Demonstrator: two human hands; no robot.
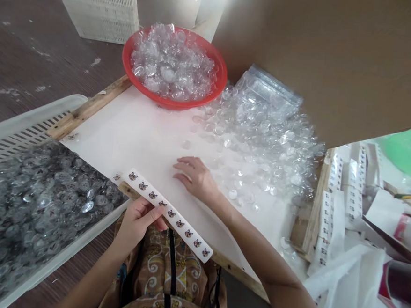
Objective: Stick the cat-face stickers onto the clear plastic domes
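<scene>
The strip [184,226], printed with a single row of nine small animal faces, lies obliquely over the near edge of the white board [123,125], in front of the person's lap. The left hand [143,218] pinches it near the middle of its length, thumb above and fingers partly hidden beneath; this grip presumably keeps the strip level and leaves nearly all of the printed row uncovered. The right hand [198,179] is over the board, fingers slightly bent and apart with nothing visible between them; whether the fingertips touch the surface cannot be told. Beyond it, the red bowl [175,105] is heaped with clear discs [171,72], and further loose discs [259,139] spread over the board's right part beside a clear bag [266,90], probably so placed to lie within reach of the right hand. A wooden rail [96,102] borders the board at left, perhaps as a stop against spillage. The white basket [80,102] at the left holds many darker-looking discs [43,203]; another crate [106,13] stands behind. Strip bundles [325,223] with similar rows of marks lie at the right. No brand or label is legible: the strip shows only pictures, and the marks on the bundles are too small to resolve.
</scene>
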